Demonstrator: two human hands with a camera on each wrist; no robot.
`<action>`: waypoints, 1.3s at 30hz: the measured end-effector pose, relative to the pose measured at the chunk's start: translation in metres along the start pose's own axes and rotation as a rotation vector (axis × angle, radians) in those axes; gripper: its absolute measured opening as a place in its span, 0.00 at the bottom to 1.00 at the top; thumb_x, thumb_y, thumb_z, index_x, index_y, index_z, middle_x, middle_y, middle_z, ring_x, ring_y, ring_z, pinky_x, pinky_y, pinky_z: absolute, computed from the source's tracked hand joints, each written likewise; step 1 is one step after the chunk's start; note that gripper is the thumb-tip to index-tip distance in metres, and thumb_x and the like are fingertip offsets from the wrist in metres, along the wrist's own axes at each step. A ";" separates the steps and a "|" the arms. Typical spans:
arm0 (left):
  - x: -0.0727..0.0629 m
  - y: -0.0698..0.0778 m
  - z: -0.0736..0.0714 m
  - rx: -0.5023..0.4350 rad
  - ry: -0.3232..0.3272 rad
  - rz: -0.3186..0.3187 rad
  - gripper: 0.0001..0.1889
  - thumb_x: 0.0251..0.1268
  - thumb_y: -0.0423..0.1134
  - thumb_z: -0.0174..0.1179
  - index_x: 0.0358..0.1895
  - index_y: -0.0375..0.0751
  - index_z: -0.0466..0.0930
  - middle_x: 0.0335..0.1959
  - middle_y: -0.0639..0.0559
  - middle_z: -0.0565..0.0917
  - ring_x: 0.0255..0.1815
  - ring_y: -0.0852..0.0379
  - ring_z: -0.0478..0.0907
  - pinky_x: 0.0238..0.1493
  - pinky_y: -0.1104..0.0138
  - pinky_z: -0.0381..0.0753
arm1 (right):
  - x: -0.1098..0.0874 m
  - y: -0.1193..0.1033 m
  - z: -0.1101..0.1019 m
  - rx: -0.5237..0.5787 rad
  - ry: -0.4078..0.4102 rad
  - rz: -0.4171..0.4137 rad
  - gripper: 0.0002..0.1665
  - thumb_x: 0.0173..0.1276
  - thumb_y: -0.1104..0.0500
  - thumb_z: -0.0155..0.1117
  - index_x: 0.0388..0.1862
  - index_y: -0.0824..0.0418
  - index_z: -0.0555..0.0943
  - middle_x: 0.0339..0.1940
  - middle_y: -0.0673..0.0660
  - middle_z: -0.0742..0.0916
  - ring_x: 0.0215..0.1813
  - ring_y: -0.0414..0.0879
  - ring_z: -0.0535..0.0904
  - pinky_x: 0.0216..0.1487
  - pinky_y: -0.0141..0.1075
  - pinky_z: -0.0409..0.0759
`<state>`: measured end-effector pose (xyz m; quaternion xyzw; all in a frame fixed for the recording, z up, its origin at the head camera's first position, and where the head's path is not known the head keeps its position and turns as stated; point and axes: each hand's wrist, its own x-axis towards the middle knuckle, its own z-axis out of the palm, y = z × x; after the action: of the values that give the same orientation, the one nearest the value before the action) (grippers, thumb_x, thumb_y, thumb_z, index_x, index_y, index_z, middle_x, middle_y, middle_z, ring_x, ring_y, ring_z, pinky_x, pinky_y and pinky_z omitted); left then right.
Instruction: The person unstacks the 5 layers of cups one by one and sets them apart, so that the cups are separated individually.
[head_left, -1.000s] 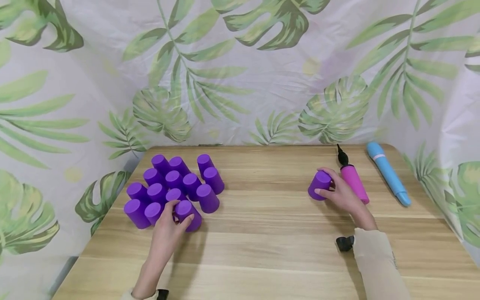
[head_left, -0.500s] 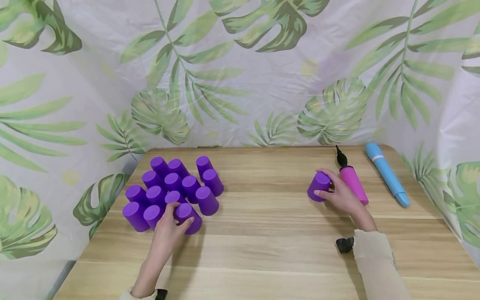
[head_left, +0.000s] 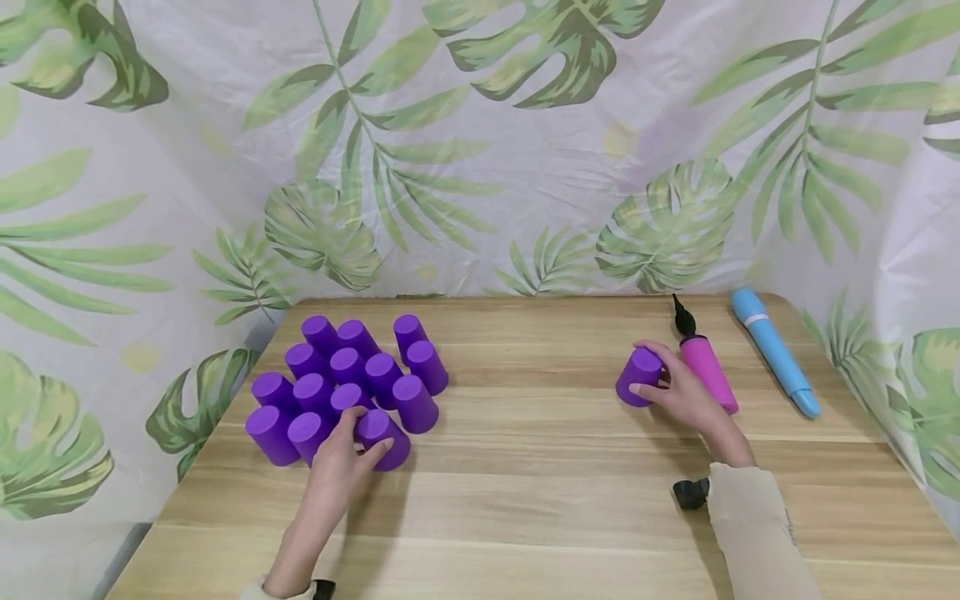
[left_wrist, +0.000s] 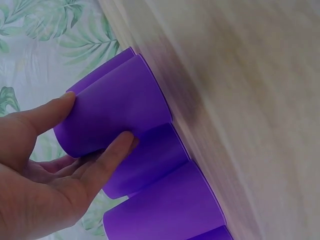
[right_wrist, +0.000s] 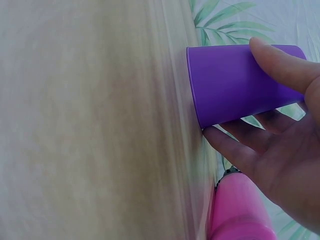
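Purple cups stand upside down, closely grouped, on the left of the wooden table. At the front of that group my left hand grips one purple cup between thumb and fingers. In the left wrist view, the thumb lies on one side of this cup and the fingers on the other. Over on the right, my right hand holds a lone upside-down purple cup. The right wrist view shows that cup's rim right at the tabletop, the thumb across its wall.
Just beyond my right hand lies a pink hand pump with a black nozzle. A light-blue wand-shaped tube lies farther right. Leaf-print cloth hangs behind and around the wooden table.
The cup in my left hand has shifted slightly to the right, a little away from the group. My right hand and its cup stay where they were.
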<state>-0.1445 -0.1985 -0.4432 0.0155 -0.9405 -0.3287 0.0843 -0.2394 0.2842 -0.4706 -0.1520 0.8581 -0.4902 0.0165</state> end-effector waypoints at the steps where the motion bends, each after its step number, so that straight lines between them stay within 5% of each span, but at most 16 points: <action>1: 0.000 0.000 0.000 0.004 0.000 0.008 0.29 0.57 0.37 0.69 0.59 0.32 0.67 0.47 0.31 0.81 0.46 0.37 0.81 0.48 0.48 0.79 | 0.000 0.000 0.000 0.000 0.000 0.004 0.39 0.66 0.66 0.63 0.73 0.62 0.57 0.63 0.75 0.69 0.62 0.73 0.69 0.59 0.61 0.72; 8: 0.000 0.000 -0.001 0.012 -0.003 0.022 0.28 0.59 0.38 0.68 0.60 0.33 0.67 0.49 0.31 0.81 0.49 0.36 0.80 0.50 0.46 0.78 | 0.000 -0.001 0.000 0.004 -0.001 0.005 0.39 0.67 0.66 0.63 0.73 0.62 0.57 0.63 0.75 0.69 0.63 0.74 0.67 0.60 0.61 0.71; 19: -0.001 -0.001 -0.001 0.024 0.057 0.072 0.27 0.55 0.36 0.70 0.56 0.32 0.70 0.43 0.34 0.82 0.41 0.38 0.81 0.42 0.46 0.79 | 0.006 -0.015 0.011 -0.026 0.023 -0.055 0.43 0.64 0.63 0.67 0.74 0.63 0.57 0.60 0.72 0.74 0.57 0.66 0.75 0.55 0.53 0.77; 29: -0.003 0.000 -0.002 0.036 0.073 0.098 0.25 0.53 0.34 0.71 0.52 0.32 0.70 0.41 0.36 0.81 0.41 0.38 0.80 0.42 0.46 0.78 | 0.035 -0.046 0.059 0.034 -0.022 -0.053 0.38 0.61 0.62 0.70 0.66 0.69 0.63 0.58 0.71 0.76 0.59 0.67 0.74 0.59 0.55 0.75; 39: -0.004 -0.001 -0.002 0.036 0.074 0.091 0.26 0.53 0.33 0.71 0.54 0.30 0.69 0.38 0.34 0.81 0.38 0.39 0.80 0.40 0.47 0.79 | 0.069 -0.089 0.124 0.032 -0.137 -0.090 0.37 0.58 0.58 0.74 0.64 0.61 0.69 0.56 0.63 0.80 0.58 0.61 0.77 0.57 0.51 0.78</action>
<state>-0.1403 -0.1997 -0.4429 -0.0135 -0.9422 -0.3069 0.1335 -0.2616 0.1187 -0.4512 -0.2232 0.8393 -0.4927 0.0554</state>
